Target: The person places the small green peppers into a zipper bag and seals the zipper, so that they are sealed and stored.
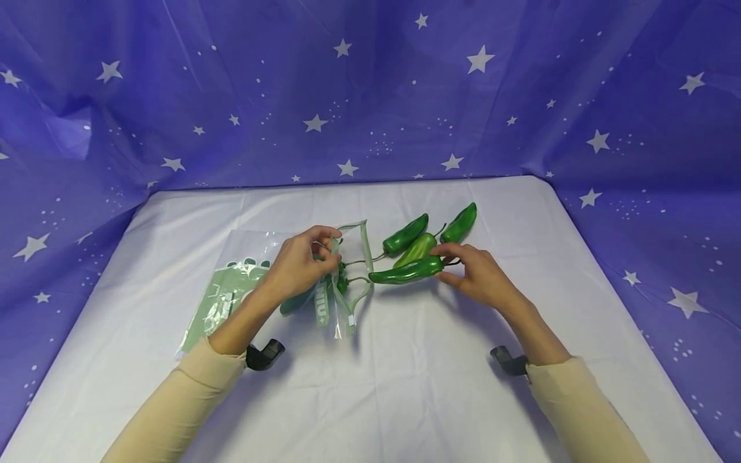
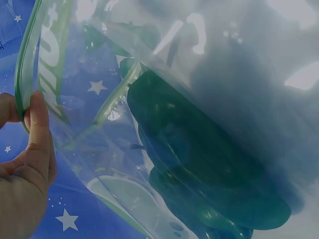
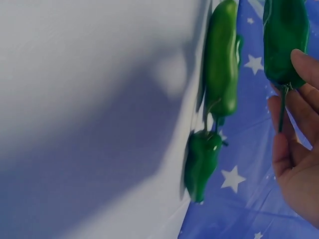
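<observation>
My left hand (image 1: pixel 303 263) pinches the rim of a clear zip bag (image 2: pixel 55 107) with a green edge and white lettering, and the bag's mouth gapes toward the right. Dark green peppers (image 2: pixel 199 154) lie inside it, seen through the plastic, two stems poking toward the opening. My right hand (image 1: pixel 477 276) pinches a long green chili pepper (image 1: pixel 405 271) at its stem end, its tip pointing left near the bag's mouth. Behind it on the table lie a lighter green pepper (image 1: pixel 418 249) and two darker ones, one at left (image 1: pixel 406 235) and one at right (image 1: pixel 460 224).
Left of the bag, a flat clear and green package (image 1: pixel 231 292) lies on the white-covered table (image 1: pixel 405 386), partly behind my left forearm. Purple star-printed cloth (image 1: pixel 370 96) hangs behind and at the sides. A black wrist device (image 1: pixel 265 355) sits at each cuff.
</observation>
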Action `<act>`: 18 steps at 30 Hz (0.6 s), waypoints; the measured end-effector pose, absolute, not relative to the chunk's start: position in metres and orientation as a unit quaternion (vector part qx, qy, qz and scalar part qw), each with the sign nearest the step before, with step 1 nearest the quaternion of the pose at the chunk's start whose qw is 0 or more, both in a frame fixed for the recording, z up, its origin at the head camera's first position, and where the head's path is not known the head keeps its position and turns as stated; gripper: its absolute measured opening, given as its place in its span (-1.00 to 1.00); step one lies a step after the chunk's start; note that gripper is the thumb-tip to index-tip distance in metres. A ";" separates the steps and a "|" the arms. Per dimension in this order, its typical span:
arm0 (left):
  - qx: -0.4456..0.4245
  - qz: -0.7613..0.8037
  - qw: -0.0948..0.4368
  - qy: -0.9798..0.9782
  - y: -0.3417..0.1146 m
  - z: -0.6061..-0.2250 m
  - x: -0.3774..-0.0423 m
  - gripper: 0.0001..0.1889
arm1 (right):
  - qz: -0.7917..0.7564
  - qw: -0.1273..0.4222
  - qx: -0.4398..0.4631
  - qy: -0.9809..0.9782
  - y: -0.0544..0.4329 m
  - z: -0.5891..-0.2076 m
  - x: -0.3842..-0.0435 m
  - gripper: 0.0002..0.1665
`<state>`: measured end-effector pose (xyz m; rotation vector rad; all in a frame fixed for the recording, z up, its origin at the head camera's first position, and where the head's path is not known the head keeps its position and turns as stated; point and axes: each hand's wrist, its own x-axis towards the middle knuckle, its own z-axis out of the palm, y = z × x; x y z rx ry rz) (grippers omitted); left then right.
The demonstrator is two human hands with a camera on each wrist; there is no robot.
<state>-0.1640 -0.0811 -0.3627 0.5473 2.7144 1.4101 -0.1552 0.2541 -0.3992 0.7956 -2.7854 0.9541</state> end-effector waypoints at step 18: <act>0.179 0.462 0.015 0.869 -0.080 -0.363 -0.165 -0.64 | 0.375 0.002 0.318 -0.871 0.199 -0.400 -0.160 -0.52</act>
